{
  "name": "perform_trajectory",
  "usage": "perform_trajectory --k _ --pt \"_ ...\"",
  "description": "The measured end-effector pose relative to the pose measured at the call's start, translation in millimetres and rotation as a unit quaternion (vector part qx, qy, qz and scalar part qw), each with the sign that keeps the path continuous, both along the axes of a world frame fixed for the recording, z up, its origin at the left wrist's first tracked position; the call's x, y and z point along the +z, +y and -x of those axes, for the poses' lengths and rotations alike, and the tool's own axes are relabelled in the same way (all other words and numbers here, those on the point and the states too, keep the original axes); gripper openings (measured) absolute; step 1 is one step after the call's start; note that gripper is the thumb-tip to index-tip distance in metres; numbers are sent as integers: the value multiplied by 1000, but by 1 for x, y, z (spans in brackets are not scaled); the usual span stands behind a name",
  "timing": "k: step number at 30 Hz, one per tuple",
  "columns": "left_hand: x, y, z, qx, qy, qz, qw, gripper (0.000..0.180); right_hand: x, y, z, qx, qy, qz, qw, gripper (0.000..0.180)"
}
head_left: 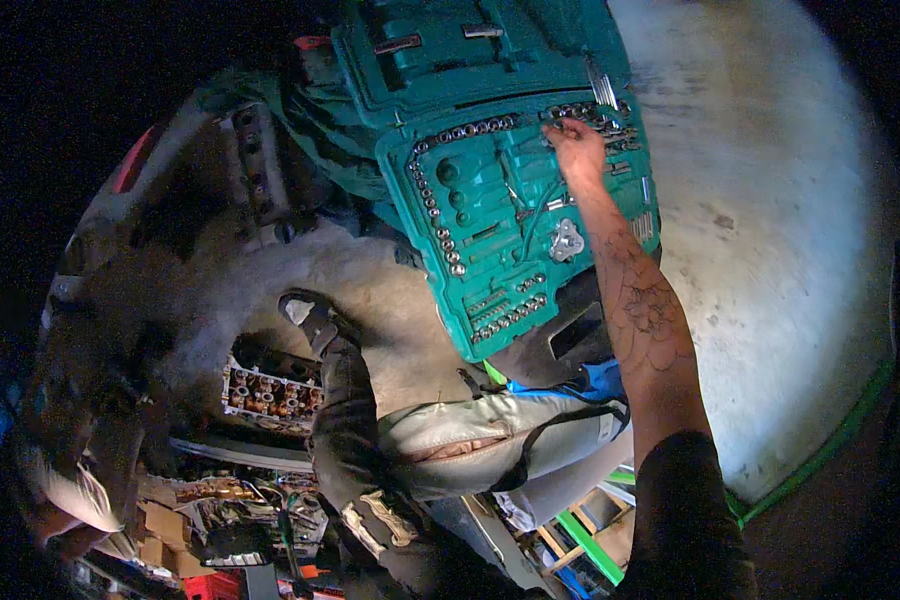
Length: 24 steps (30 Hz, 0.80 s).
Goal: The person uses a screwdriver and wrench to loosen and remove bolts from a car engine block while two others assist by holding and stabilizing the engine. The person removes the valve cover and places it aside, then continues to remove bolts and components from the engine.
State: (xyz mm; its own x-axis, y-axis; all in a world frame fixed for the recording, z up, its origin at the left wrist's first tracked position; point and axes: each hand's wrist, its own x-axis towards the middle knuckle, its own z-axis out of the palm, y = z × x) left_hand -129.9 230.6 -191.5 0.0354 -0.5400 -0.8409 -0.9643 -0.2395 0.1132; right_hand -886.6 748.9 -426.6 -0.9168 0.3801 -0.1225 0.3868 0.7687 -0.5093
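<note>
One hand shows: the right hand (577, 143), its tattooed forearm running in from five o'clock, reaches to one o'clock of the picture. Its grip pinches at the top row of sockets (582, 112) in the open teal tool case (490, 205); whether a socket is truly grasped I cannot tell. The left hand is out of sight. The case counts two halves, a lid at twelve o'clock and a tray below it. Socket rows: one along the tray's top edge, one down its left edge, one near its lower edge. One grey concrete floor (780, 250) lies at three o'clock. One engine cylinder head (270, 392) sits at eight o'clock.
</note>
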Motion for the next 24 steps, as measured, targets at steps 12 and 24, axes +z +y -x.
perform_trajectory --k 12,24 --pt "-2 31 118 -109 -95 29 989 38 -61 70 47 306 -122 -419 846 43" --pt "78 106 35 -115 99 190 970 29 180 -312 -299 628 -223 146 731 40"
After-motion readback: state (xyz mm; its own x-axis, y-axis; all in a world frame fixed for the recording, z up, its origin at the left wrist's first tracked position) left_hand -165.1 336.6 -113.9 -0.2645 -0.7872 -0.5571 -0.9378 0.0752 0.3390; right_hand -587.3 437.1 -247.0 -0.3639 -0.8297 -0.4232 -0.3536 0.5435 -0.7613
